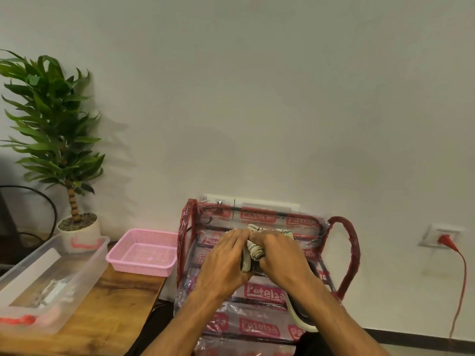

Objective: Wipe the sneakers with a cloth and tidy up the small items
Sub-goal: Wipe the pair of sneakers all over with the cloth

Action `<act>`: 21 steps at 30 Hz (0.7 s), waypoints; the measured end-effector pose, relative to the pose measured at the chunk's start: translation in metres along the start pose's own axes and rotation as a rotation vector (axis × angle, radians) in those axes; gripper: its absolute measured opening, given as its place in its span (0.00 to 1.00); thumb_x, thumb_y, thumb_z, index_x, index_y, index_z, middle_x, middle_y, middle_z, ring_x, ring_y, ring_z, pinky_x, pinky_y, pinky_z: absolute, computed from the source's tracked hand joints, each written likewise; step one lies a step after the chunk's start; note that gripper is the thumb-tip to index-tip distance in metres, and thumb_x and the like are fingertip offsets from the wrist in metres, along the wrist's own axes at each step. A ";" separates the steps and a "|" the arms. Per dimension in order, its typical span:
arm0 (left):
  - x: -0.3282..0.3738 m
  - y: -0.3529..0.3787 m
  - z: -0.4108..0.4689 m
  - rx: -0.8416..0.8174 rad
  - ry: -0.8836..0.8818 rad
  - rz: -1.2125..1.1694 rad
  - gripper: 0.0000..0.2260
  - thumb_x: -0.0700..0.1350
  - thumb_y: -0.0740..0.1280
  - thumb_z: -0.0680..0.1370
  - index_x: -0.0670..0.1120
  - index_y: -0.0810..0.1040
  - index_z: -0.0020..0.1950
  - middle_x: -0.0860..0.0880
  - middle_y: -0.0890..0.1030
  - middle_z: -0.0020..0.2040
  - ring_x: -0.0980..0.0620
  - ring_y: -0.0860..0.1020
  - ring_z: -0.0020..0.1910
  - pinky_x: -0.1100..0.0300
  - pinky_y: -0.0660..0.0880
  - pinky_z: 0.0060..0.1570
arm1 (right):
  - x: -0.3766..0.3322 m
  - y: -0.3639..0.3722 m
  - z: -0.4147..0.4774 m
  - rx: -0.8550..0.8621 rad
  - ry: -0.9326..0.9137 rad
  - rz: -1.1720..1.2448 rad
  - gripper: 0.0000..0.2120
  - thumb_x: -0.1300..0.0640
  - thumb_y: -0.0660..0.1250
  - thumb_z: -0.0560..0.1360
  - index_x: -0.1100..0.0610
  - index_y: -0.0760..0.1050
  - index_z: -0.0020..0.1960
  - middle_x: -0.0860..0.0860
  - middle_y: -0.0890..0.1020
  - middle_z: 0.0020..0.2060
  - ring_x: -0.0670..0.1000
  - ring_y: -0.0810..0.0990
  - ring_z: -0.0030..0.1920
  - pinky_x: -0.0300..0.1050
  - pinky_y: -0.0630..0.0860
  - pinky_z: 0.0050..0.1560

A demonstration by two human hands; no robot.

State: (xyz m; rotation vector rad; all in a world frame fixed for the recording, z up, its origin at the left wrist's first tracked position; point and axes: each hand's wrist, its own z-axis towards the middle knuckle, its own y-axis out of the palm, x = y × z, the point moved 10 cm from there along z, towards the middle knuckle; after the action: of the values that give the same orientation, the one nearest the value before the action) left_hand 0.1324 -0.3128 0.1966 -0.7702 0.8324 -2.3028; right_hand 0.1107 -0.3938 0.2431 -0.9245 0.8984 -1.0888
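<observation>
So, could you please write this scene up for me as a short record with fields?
left hand: grips one end of the sneaker
right hand: holds the bunched cloth against the sneaker
rack: plastic-wrapped, with the sneaker on it
basket: pink, on the table, left of the rack
box: clear plastic, left of the basket
plant: potted, behind the box

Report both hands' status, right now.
Left hand: holding the sneaker.
Right hand: holding the cloth against that sneaker.
</observation>
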 end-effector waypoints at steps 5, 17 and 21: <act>-0.003 -0.002 0.003 -0.032 -0.012 -0.017 0.40 0.51 0.76 0.68 0.47 0.62 0.76 0.50 0.71 0.71 0.53 0.68 0.71 0.61 0.64 0.71 | 0.002 -0.004 0.011 0.051 0.004 -0.017 0.19 0.64 0.67 0.74 0.51 0.75 0.63 0.49 0.81 0.58 0.50 0.79 0.58 0.44 0.77 0.56; -0.004 0.001 -0.014 -0.039 0.055 0.016 0.46 0.52 0.78 0.66 0.44 0.59 0.78 0.46 0.72 0.70 0.50 0.71 0.70 0.52 0.71 0.67 | -0.002 0.008 0.021 -0.043 0.023 0.005 0.12 0.64 0.65 0.74 0.53 0.79 0.55 0.52 0.84 0.48 0.53 0.82 0.49 0.49 0.79 0.51; -0.008 -0.001 -0.011 -0.030 0.047 0.002 0.45 0.51 0.78 0.65 0.45 0.60 0.78 0.47 0.72 0.70 0.50 0.71 0.70 0.52 0.71 0.67 | 0.005 0.008 0.021 -0.091 0.067 0.056 0.12 0.66 0.63 0.70 0.54 0.80 0.49 0.52 0.83 0.42 0.53 0.81 0.41 0.48 0.78 0.43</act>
State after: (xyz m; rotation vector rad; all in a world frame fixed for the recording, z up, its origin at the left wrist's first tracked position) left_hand 0.1302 -0.3024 0.1881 -0.7301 0.8900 -2.3199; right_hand 0.1341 -0.3938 0.2424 -0.9367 1.0301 -1.0434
